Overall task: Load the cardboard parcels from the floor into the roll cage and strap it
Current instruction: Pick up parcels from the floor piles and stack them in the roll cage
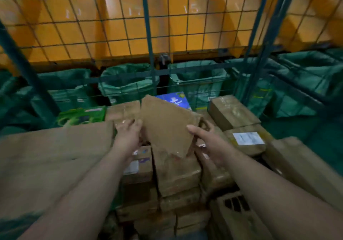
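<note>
A brown cardboard parcel [165, 126] is tilted on one corner above the stacked parcels inside the roll cage [148, 35]. My left hand [128, 132] holds its left edge, fingers curled round it. My right hand [207, 143] grips its right edge, thumb on top. Below it lie several brown parcels [176, 172], packed close together. A long flat carton [52, 158] fills the cage's left side. The image is blurred by motion.
The cage's green wire mesh rises at the back and right side [259, 57]. A green printed box [81, 117] and a blue box [174, 98] sit at the back. Labelled parcels [246, 141] lie right. Green sacks [128, 80] and an orange wall [204, 26] stand beyond.
</note>
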Motion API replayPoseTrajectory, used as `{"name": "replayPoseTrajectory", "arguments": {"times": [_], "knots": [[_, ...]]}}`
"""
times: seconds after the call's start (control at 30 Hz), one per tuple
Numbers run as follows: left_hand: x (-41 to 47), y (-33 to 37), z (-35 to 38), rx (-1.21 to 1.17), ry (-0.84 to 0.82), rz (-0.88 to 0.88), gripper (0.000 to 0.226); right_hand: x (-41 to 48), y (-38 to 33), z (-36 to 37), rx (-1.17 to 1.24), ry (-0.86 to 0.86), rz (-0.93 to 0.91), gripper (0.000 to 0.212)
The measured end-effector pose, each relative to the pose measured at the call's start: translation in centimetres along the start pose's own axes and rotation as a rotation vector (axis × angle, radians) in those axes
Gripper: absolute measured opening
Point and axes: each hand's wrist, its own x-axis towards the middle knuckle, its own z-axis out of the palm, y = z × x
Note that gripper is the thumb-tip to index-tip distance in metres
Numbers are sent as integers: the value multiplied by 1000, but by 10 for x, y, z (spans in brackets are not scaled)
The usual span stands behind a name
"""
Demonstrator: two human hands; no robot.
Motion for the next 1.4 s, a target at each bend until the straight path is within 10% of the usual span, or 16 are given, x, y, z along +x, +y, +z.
{"name": "replayPoseTrajectory", "arguments": {"times": [0.13, 0.23, 0.3, 0.83, 1.1, 1.4], "knots": [[25, -78, 78, 335, -177, -25, 9, 26, 9, -63, -425, 391, -123, 101], [50, -153, 121, 945, -334, -124, 91, 48, 9, -97, -869, 528, -185, 136], [56, -173, 131, 1224, -335, -138, 107, 70, 7, -112, -1056, 519, -285, 136], [92, -211, 149, 1376, -394, -290, 102, 290, 1, -135, -1994, 312, -561, 124], [90, -206, 148, 1422, -422, -288, 100, 331, 29, -122, -1657, 25, -281, 42], [93, -202, 149, 1376, -389, -247, 97, 289, 22, -122, -1671, 40, -171, 52]]}}
